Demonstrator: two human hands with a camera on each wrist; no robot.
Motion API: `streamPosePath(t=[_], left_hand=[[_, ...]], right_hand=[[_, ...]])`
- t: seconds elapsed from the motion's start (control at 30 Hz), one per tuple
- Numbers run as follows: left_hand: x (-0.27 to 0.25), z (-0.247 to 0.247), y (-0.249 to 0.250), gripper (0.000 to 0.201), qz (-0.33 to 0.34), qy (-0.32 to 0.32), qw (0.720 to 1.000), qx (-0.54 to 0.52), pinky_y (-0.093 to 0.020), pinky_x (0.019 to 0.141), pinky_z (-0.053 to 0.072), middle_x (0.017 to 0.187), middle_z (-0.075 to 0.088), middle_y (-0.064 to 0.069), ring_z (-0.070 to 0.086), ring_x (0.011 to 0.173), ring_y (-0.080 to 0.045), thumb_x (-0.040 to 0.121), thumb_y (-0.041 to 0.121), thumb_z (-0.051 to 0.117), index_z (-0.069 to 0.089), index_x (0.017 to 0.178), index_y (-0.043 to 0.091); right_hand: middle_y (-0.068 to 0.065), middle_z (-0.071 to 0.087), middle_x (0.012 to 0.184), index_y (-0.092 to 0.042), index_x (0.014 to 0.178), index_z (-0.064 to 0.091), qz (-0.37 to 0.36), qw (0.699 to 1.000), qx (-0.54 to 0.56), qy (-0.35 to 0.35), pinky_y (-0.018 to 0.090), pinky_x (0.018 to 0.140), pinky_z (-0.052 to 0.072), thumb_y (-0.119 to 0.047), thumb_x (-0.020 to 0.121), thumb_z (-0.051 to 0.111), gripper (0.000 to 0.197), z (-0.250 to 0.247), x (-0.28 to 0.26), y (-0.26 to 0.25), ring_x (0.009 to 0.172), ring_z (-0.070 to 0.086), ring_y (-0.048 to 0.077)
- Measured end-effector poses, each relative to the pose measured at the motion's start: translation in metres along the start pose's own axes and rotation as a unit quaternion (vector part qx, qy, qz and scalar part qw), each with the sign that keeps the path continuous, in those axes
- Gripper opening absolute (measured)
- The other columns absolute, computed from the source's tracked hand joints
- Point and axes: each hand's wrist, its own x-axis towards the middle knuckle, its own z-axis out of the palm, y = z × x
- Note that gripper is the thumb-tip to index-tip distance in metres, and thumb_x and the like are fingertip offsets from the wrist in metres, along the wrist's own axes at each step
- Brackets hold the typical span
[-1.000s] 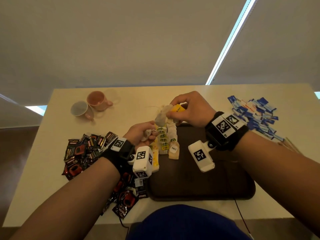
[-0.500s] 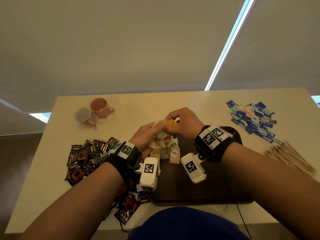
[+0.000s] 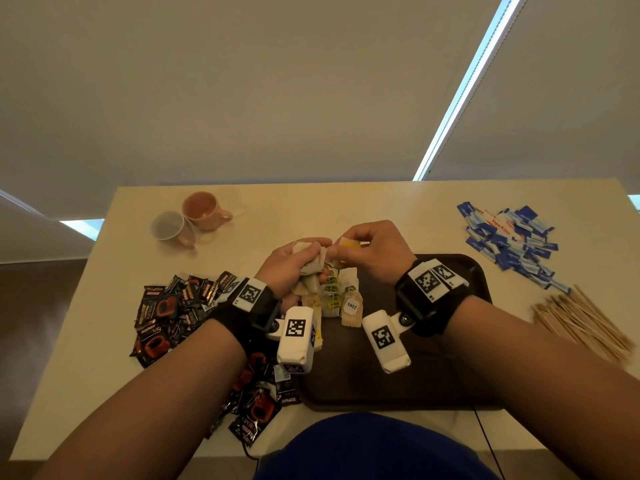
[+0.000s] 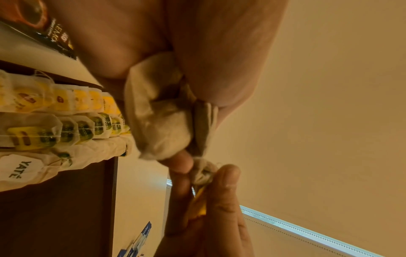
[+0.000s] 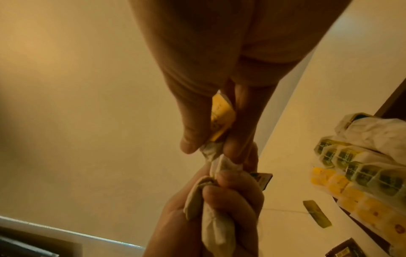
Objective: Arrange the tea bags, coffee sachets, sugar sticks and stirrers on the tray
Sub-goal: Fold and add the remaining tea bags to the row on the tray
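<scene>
Both hands meet above the far left corner of the dark brown tray (image 3: 433, 375). My left hand (image 3: 311, 249) grips a crumpled bunch of tea bags (image 3: 313, 268), seen close as pale tea bags (image 4: 162, 121) in the left wrist view. My right hand (image 3: 337, 250) pinches one tea bag by its top, with its yellow tag (image 5: 222, 118) between thumb and fingers. Rows of tea bags (image 3: 332, 296) lie on the tray's left side. Coffee sachets (image 3: 166, 313) are heaped left of the tray; sugar sticks (image 3: 509, 237) and wooden stirrers (image 3: 581, 320) lie to its right.
A pink cup (image 3: 204, 209) and a grey-lined cup (image 3: 169, 226) stand at the table's far left. More coffee sachets (image 3: 256, 407) spill toward the near table edge. A loose tag with string (image 5: 316, 215) lies on the table beyond the tray.
The hands have come together: the right hand has lowered its yellow-tagged tea bag and the left has risen to meet it, its bunch now touching that bag.
</scene>
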Motion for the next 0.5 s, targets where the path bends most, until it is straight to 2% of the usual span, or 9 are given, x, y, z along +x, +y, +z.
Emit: streamPosePath(t=[0.07,0.1,0.13,0.23,0.27,0.33,0.4,0.5], left_hand=[[-0.002,-0.001,0.002,0.021,-0.001,0.002,1.000,0.002,-0.023,0.054,0.053,0.080,0.069,-0.007,0.059,0.063,-0.018,0.102,0.017,0.053,0.069,0.111,0.007],[-0.002,-0.003,0.003,0.021,-0.002,0.002,1.000,0.002,-0.023,0.054,0.053,0.082,0.071,-0.007,0.059,0.063,-0.018,0.103,0.017,0.052,0.069,0.110,0.008],[-0.003,-0.005,0.003,0.021,-0.004,0.003,1.000,0.002,-0.023,0.055,0.054,0.084,0.073,-0.007,0.059,0.062,-0.016,0.103,0.017,0.051,0.069,0.109,0.009],[-0.006,-0.013,0.004,0.022,-0.010,0.012,1.000,0.003,-0.022,0.056,0.054,0.094,0.074,-0.011,0.059,0.060,-0.013,0.104,0.018,0.049,0.069,0.108,0.011],[-0.008,-0.016,0.004,0.022,-0.010,0.012,1.000,0.003,-0.021,0.055,0.054,0.096,0.073,-0.012,0.059,0.059,-0.013,0.104,0.019,0.049,0.069,0.108,0.011],[-0.012,-0.019,0.003,0.023,-0.014,0.012,1.000,-0.004,-0.021,0.053,0.053,0.097,0.072,-0.012,0.059,0.056,-0.011,0.105,0.018,0.047,0.067,0.110,0.009],[-0.016,-0.020,0.003,0.023,-0.018,0.015,1.000,-0.014,-0.020,0.050,0.052,0.095,0.071,-0.012,0.059,0.054,-0.010,0.105,0.016,0.046,0.065,0.112,0.006],[-0.019,-0.022,-0.002,0.022,-0.022,0.017,1.000,-0.015,-0.020,0.051,0.052,0.095,0.070,-0.013,0.059,0.054,-0.011,0.104,0.016,0.048,0.066,0.109,0.005]], right_hand=[[0.019,0.071,0.077,0.006,0.081,0.073,0.025,0.998,0.043,0.027,0.024,0.057,0.057,-0.014,0.081,0.079,0.021,0.000,-0.002,0.001,0.064,0.071,0.019],[0.017,0.072,0.076,0.004,0.079,0.073,0.029,0.998,0.036,0.034,0.024,0.056,0.057,-0.017,0.081,0.079,0.022,0.000,-0.002,0.002,0.064,0.071,0.019],[0.013,0.073,0.077,0.000,0.076,0.074,0.028,0.999,0.014,0.038,0.024,0.057,0.057,-0.020,0.081,0.080,0.022,-0.001,-0.003,0.004,0.067,0.071,0.017],[0.000,0.073,0.089,-0.014,0.067,0.076,0.012,0.997,-0.068,0.045,0.023,0.075,0.052,-0.029,0.077,0.083,0.019,-0.003,-0.004,0.014,0.086,0.068,0.010],[0.000,0.073,0.086,-0.015,0.066,0.075,0.016,0.996,-0.079,0.035,0.029,0.075,0.054,-0.030,0.076,0.083,0.020,-0.002,-0.004,0.020,0.084,0.068,0.013],[0.007,0.072,0.073,-0.013,0.065,0.074,0.052,0.996,-0.072,-0.002,0.038,0.069,0.055,-0.030,0.077,0.083,0.023,0.005,-0.008,0.031,0.070,0.067,0.021],[0.010,0.069,0.068,-0.010,0.068,0.074,0.092,0.991,-0.095,-0.035,0.033,0.061,0.052,-0.031,0.078,0.083,0.025,0.018,-0.013,0.043,0.059,0.061,0.015],[0.004,0.066,0.067,-0.011,0.071,0.074,0.143,0.970,-0.172,-0.097,0.023,0.055,0.046,-0.033,0.077,0.083,0.024,0.047,-0.023,0.067,0.057,0.053,0.005]])
